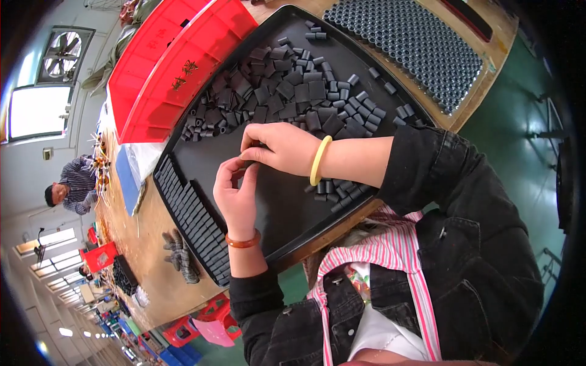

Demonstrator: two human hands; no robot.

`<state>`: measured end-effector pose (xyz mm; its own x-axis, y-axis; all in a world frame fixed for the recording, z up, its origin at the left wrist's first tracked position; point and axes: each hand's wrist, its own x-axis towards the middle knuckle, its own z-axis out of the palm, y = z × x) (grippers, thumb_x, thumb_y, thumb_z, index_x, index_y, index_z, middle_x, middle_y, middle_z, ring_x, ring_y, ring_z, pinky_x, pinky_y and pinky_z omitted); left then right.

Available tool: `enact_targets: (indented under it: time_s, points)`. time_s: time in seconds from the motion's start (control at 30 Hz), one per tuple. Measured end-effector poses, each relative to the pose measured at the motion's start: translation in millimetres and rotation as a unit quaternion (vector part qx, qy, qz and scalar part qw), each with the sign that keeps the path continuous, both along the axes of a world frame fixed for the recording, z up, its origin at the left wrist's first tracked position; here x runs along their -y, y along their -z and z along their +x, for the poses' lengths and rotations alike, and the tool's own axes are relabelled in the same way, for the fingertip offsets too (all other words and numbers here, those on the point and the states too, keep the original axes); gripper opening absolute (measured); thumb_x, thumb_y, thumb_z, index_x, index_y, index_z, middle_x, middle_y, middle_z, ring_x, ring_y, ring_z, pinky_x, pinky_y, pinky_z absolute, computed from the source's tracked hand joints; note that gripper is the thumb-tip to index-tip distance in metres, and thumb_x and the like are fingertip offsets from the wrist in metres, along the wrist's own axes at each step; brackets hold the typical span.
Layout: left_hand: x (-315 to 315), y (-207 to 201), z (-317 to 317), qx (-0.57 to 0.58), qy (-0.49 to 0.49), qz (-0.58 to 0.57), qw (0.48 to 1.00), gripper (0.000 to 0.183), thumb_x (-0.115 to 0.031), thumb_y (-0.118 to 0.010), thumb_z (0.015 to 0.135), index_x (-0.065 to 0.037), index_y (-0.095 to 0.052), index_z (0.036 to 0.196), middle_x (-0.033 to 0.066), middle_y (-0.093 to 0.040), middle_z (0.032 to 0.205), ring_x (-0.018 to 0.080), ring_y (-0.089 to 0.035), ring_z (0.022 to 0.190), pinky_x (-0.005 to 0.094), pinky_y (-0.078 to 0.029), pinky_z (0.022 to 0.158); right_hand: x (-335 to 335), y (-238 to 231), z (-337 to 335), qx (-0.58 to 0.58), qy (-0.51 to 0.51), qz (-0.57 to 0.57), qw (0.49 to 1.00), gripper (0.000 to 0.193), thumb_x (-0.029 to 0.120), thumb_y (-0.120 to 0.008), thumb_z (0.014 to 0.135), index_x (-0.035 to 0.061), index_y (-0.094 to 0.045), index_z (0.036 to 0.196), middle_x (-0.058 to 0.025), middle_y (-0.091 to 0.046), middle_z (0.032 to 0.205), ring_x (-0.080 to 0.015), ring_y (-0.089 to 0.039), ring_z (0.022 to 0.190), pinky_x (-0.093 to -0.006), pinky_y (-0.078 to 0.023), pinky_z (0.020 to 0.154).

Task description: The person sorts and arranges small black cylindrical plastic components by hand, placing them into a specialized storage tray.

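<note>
My left hand [237, 198] and my right hand [285, 148] meet above a large black tray [281, 222], fingertips pinched together. Whatever lies between them is mostly covered by the fingers; a dark sliver shows at the right hand. Beyond the hands spreads a loose heap of flat black pieces [287, 89], mixed with short black tubes [360, 110]. More tubes lie under and beside my right forearm. Along the tray's left side, black pieces [192, 213] are lined up in tight rows.
Red plastic bins [177, 73] stand against the tray's far left edge. A board of many small round metallic parts [409, 46] is at the far right. A grey glove [180, 256] lies on the wooden table [155, 293]. Another person [76, 186] is at the far left.
</note>
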<state>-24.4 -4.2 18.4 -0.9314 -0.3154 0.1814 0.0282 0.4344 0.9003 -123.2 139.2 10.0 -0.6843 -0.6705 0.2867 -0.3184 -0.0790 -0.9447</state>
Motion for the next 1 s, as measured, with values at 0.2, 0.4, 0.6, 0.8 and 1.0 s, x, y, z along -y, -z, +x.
enact_targets:
  time_s: [0.2,0.4,0.6,0.8,1.0]
  points:
    - [-5,3,0,0.023,-0.021,0.03,0.999,0.018,-0.002,-0.068,0.085,0.001,-0.062,0.101,0.0004,-0.063,0.09,0.0075,-0.058,0.079,0.0204,-0.048,0.075,-4,-1,-1,0.021,0.071,0.045,0.996,0.024,0.022,-0.068,0.084,0.0008,-0.059,0.091,-0.0131,-0.062,0.085,-0.0298,-0.061,0.08,-0.0361,-0.049,0.073]
    - [-5,2,0,0.001,-0.03,0.068,0.997,0.022,-0.003,-0.068,0.085,0.003,-0.062,0.105,0.0022,-0.064,0.093,0.0088,-0.06,0.084,0.0209,-0.048,0.078,-5,-4,1,-0.052,0.037,0.029,0.998,0.022,0.021,-0.07,0.08,0.0007,-0.064,0.084,-0.0123,-0.061,0.083,-0.0272,-0.061,0.077,-0.0345,-0.049,0.07]
    - [-1,5,1,-0.014,-0.02,0.024,0.999,0.027,-0.003,-0.068,0.085,0.003,-0.061,0.111,0.0038,-0.063,0.099,0.0094,-0.059,0.085,0.0223,-0.048,0.08,-3,-3,3,-0.072,0.059,0.036,0.995,0.019,0.019,-0.069,0.081,0.0004,-0.064,0.084,-0.012,-0.061,0.082,-0.0268,-0.061,0.076,-0.0339,-0.05,0.069]
    - [-7,-6,3,-0.044,-0.008,0.172,0.984,0.036,0.0,-0.052,0.091,0.002,-0.052,0.127,0.0068,-0.057,0.109,0.0133,-0.056,0.094,0.0285,-0.046,0.088,2,7,-4,0.19,0.043,-0.059,0.979,0.023,0.022,-0.069,0.086,-0.0007,-0.067,0.089,-0.0037,-0.067,0.078,-0.0093,-0.058,0.073,-0.0264,-0.048,0.069]
    - [-5,-8,4,-0.043,-0.036,0.243,0.968,0.031,0.003,-0.058,0.088,0.002,-0.058,0.118,0.0064,-0.059,0.104,0.012,-0.056,0.095,0.0252,-0.047,0.085,3,6,-1,0.251,0.025,-0.044,0.967,0.025,0.024,-0.071,0.082,-0.0007,-0.069,0.086,-0.01,-0.068,0.078,-0.0158,-0.062,0.073,-0.0299,-0.049,0.072]
